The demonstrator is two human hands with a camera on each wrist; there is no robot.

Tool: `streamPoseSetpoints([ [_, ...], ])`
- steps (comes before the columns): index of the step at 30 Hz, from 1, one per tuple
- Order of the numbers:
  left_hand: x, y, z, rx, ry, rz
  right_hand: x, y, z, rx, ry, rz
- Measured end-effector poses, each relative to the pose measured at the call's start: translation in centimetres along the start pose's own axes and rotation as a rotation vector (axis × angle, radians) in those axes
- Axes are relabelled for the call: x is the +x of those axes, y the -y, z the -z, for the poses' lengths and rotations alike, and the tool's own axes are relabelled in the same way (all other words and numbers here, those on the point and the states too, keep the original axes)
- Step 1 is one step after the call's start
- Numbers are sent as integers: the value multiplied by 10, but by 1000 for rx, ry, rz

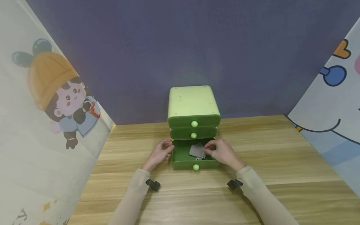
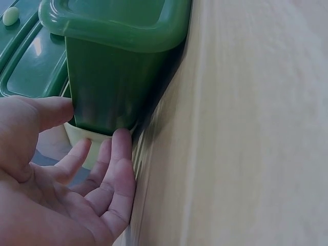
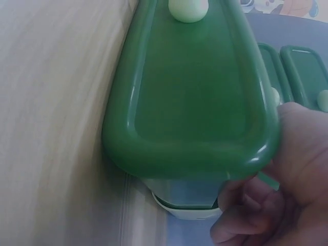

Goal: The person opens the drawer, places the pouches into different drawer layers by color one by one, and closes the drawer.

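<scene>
A small green drawer cabinet (image 1: pixel 194 101) stands on the table, its bottom drawer (image 1: pixel 180 165) pulled out. Inside that drawer lies a grey cloth pouch (image 1: pixel 197 150) with pale cord-like strands at its front edge. My right hand (image 1: pixel 223 153) reaches over the drawer's right side and pinches the pouch's right edge between thumb and forefinger; in the right wrist view those fingertips are hidden behind the green drawer front (image 3: pixel 189 97). On the other side, my left hand (image 1: pixel 160 153) is beside the drawer's left wall (image 2: pixel 102 87), thumb at the wall and fingers loosely bent.
Two upper drawers, the top one (image 1: pixel 180 122) and the middle one (image 1: pixel 180 133), are pushed in, each with a round pale knob. Behind the cabinet rises a dark blue partition (image 1: pixel 194 43). Cartoon-printed panels flank the wooden table (image 1: pixel 281 150).
</scene>
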State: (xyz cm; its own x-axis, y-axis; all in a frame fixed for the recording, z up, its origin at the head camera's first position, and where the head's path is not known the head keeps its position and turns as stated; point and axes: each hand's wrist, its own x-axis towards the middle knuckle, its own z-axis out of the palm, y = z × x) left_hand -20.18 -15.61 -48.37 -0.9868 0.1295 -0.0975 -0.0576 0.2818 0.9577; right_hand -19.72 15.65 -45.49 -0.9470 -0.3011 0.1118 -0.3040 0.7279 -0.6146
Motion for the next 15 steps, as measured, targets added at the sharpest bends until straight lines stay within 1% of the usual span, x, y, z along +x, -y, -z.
streamPoseSetpoints([
  [8,1,3,0,12,4,16,-5,0,1,34,-29,31],
  [15,0,2,0,9,3,9,-9,5,3,75,-56,50],
])
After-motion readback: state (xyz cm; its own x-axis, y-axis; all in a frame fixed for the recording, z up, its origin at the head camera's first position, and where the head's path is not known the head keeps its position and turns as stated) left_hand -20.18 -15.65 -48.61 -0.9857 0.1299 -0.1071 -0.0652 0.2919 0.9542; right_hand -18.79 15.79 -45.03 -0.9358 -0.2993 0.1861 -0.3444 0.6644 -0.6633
